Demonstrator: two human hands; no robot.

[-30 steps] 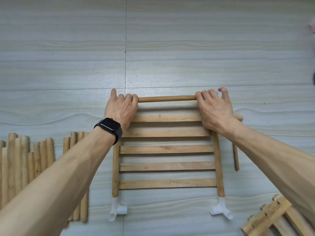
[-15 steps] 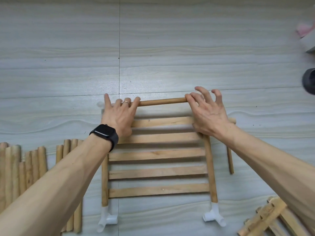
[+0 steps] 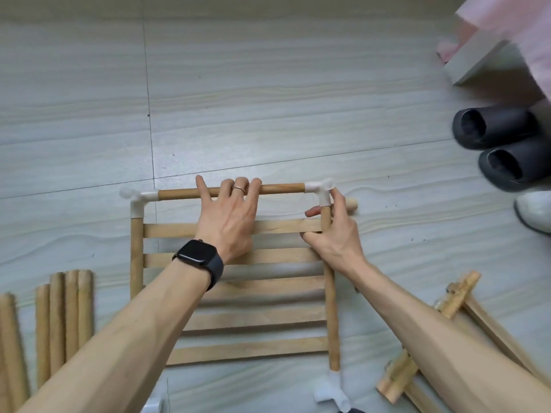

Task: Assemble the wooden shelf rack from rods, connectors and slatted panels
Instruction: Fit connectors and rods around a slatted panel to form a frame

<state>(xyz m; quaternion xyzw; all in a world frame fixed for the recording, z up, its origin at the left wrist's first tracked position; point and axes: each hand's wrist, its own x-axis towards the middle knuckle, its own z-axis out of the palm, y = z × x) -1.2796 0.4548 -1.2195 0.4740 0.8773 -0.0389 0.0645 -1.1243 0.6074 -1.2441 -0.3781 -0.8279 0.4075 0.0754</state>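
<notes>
the slatted panel [image 3: 238,283] lies flat on the tiled floor [image 3: 268,84], framed by rods. the left hand [image 3: 229,216] lies across the top rod [image 3: 280,189], fingers straight and spread, pressing on it. the right hand [image 3: 334,234] pinches the right side rod [image 3: 331,308] between thumb and fingers, just below the white corner connector [image 3: 320,189]. spare rods [image 3: 64,317] lie at the left.

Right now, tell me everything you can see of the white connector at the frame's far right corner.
The white connector looks like plastic, a rounded corner piece. One socket holds the far rod, another the right side rod, set square to each other. The right hand pinches that side rod just below it.
</notes>
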